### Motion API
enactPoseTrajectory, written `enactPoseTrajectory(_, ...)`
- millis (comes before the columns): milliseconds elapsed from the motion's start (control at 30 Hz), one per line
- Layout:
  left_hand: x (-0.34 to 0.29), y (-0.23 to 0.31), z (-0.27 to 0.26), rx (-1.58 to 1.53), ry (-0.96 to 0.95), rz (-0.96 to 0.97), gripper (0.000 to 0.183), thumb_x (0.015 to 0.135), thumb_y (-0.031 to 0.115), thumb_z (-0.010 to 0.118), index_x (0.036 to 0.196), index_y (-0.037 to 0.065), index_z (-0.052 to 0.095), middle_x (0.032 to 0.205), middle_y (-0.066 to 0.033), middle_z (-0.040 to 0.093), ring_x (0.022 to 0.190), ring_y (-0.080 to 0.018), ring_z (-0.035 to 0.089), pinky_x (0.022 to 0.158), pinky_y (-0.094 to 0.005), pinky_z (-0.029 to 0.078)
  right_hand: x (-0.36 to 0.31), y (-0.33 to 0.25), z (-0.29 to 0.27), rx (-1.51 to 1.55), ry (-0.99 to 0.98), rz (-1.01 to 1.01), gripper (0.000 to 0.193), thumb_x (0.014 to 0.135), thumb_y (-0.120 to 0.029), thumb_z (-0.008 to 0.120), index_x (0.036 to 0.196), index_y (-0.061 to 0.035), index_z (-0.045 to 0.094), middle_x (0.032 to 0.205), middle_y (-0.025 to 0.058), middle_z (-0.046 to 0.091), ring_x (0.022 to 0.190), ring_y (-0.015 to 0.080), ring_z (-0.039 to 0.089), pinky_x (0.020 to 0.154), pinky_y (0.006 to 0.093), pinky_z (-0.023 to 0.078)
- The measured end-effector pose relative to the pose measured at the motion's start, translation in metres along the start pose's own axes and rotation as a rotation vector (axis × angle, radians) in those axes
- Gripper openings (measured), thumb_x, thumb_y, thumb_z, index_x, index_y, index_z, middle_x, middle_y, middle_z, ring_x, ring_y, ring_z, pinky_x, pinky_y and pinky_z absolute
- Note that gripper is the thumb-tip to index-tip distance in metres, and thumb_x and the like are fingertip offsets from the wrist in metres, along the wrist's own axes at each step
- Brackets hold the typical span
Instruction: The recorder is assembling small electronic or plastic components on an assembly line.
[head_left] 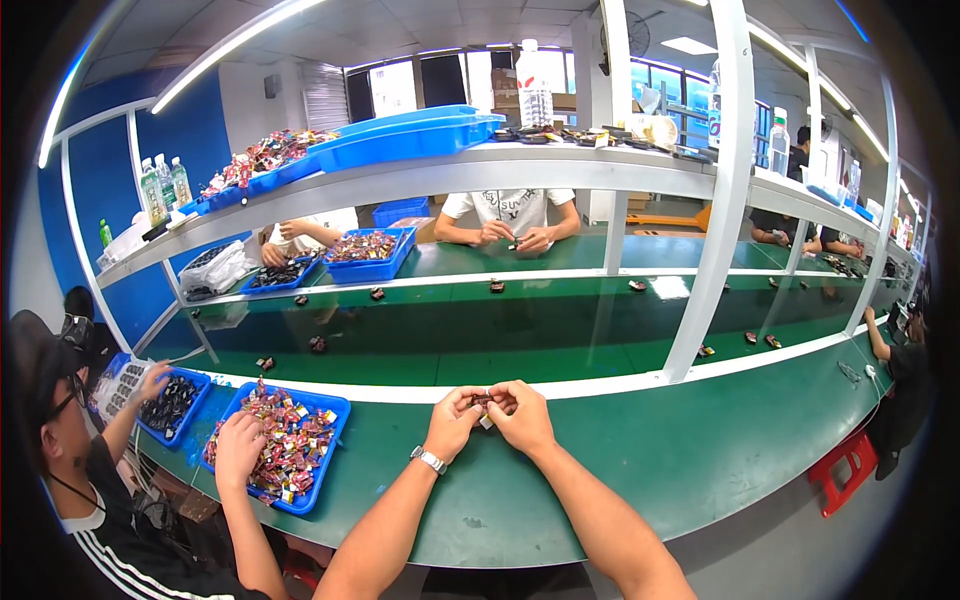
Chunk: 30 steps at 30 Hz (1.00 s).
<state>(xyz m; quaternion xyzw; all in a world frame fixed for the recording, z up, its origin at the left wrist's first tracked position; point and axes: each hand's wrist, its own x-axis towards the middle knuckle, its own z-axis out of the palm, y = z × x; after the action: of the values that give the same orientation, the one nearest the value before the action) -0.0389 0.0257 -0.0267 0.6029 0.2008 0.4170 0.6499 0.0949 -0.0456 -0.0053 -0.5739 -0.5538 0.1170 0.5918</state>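
Above the green worktable (560, 480), my left hand (452, 424) and my right hand (524, 417) meet with fingers pinched together. Between the fingertips is a small dark reddish part (485, 400) with a pale tab hanging below it. My fingers cover most of it, so its exact kind cannot be made out. A blue tray (340, 425) heaped with small red-and-gold parts lies to the left of my left hand. A co-worker's hand (240, 450) reaches into that tray.
Farther left stands another blue tray (208, 402) of black parts. Beyond a white rail (400, 391), dark green belts (440, 335) carry scattered small parts. A white post (700, 260) rises ahead to the right, under a shelf (600, 165) with trays and bottles. People sit opposite.
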Motion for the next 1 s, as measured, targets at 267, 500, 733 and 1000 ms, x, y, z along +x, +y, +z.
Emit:
enactPoseTrajectory(267, 0.005, -0.010, -0.015, 0.140, 0.203, 0.098, 0.025, 0.090, -0.003, 0.054, 0.115, -0.001, 0.054, 0.109, -0.0137, 0.066, 0.097, -0.0176, 0.065, 0.083, -0.0298, 0.055, 0.012, 0.030, 0.006, -0.040, 0.054, 0.242, 0.020, 0.080, -0.014, 0.070, 0.094, -0.0020, 0.066, 0.085, 0.0116, 0.070, 0.079, 0.0203, 0.069, 0.072, 0.0329, 0.054)
enactPoseTrajectory(500, 0.013, -0.014, -0.018, 0.182, 0.294, 0.075, 0.010, 0.090, 0.000, 0.054, 0.097, 0.000, 0.062, 0.094, -0.0078, 0.066, 0.087, -0.0155, 0.065, 0.075, -0.0281, 0.055, 0.074, 0.094, -0.041, -0.038, 0.364, 0.428, 0.025, 0.079, -0.012, 0.076, 0.097, 0.0011, 0.065, 0.083, 0.0133, 0.070, 0.069, 0.0186, 0.068, 0.059, 0.0330, 0.053)
enactPoseTrajectory(733, 0.007, -0.008, -0.027, 0.187, 0.299, 0.050, 0.011, 0.090, -0.001, 0.055, 0.097, 0.000, 0.062, 0.094, -0.0088, 0.067, 0.086, -0.0137, 0.064, 0.074, -0.0273, 0.054, 0.066, -0.041, -0.003, 0.173, 0.045, 0.041, 0.010, 0.078, -0.009, 0.072, 0.083, -0.0033, 0.066, 0.079, 0.0041, 0.067, 0.070, 0.0126, 0.062, 0.065, 0.0286, 0.052)
enactPoseTrajectory(1000, 0.012, -0.018, -0.017, 0.092, 0.205, 0.049, 0.011, 0.092, 0.000, 0.054, 0.099, -0.003, 0.062, 0.096, -0.0130, 0.069, 0.085, -0.0195, 0.067, 0.075, -0.0276, 0.054, -0.099, -0.286, -0.036, 0.990, -1.576, -0.492, 0.029, 0.089, -0.025, 0.067, 0.101, 0.0002, 0.060, 0.091, 0.0082, 0.062, 0.084, 0.0152, 0.060, 0.075, 0.0298, 0.048)
